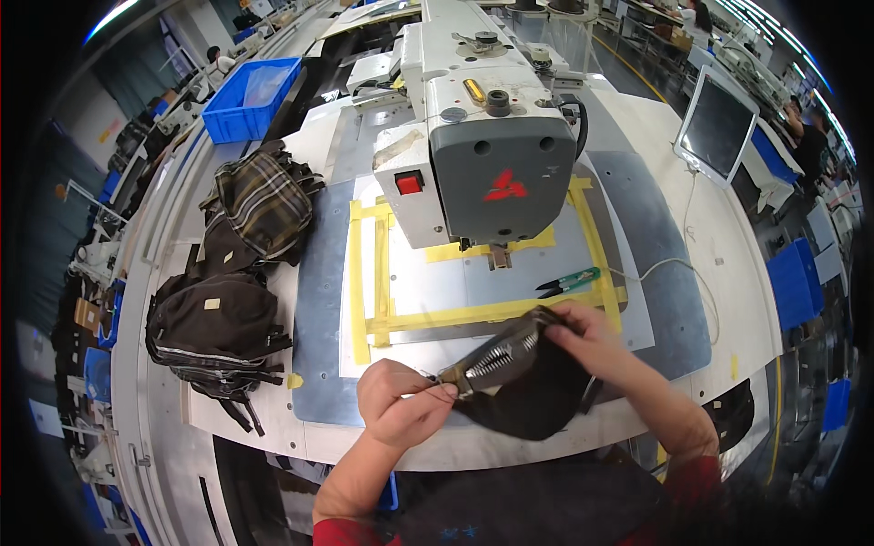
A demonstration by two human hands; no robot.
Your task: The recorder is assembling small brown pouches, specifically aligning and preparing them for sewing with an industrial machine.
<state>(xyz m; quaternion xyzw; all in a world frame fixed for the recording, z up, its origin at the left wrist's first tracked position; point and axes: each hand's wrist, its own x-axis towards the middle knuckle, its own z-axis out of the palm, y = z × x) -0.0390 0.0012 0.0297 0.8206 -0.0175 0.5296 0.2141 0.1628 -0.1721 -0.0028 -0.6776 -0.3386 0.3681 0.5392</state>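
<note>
Over the near edge of the worktable I hold a dark brown fabric pouch (537, 396) between both hands. A pale, shiny zipper-like strip (496, 358) runs along its upper side. My left hand (401, 405) pinches the pouch's left end, thumb against curled fingers. My right hand (592, 341) grips its upper right corner, the thumb on top. Just beyond the right hand lie green-handled thread snips (571, 282), on a plate edged with yellow tape (455, 318). The sewing machine head (501, 173) stands above that plate.
On the left, dark bags (218, 318) are piled, one with a plaid panel (264, 200). A blue bin (250, 100) stands behind them. At the right are a tilted screen (716, 126) and a cable (687, 218). A dark fabric piece (733, 414) lies at the lower right.
</note>
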